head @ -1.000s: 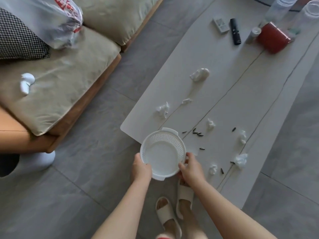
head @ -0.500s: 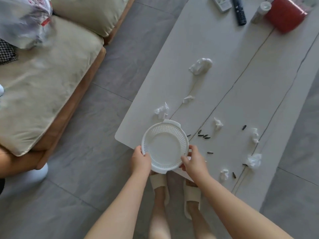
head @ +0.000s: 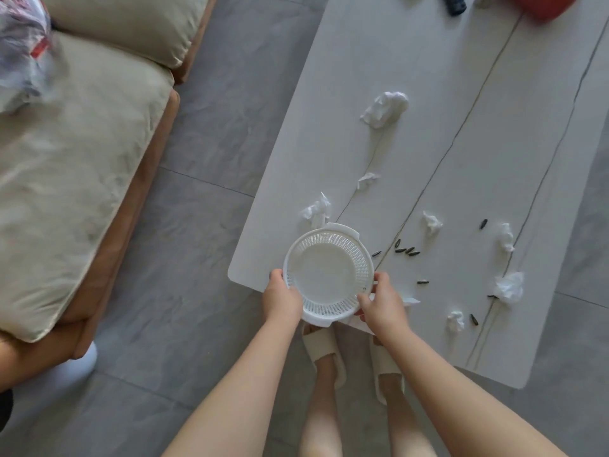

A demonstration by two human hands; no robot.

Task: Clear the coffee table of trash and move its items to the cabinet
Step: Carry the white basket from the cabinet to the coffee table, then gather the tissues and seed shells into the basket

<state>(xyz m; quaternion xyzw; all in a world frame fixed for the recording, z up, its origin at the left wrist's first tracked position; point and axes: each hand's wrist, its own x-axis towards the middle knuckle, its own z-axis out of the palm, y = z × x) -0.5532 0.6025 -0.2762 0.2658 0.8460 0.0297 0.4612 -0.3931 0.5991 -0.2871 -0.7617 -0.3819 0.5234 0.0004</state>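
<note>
Over the near corner of the surface [head: 428,77], left hand [head: 281,296] and right hand [head: 384,303] grip the basket [head: 328,273] by opposite rims, opening upward, among tissues [head: 385,108].

A basket [head: 328,273] sits at the lower centre of the frame, over the near left corner of the table [head: 412,77], with the left hand [head: 280,297] on its left rim and the right hand [head: 382,303] on its right. Crumpled tissues [head: 385,108] and seeds [head: 406,250] lie scattered on the table above and right of the basket. A sofa [head: 75,166] fills the left side, with a bag [head: 19,57] on it at upper left.
</note>
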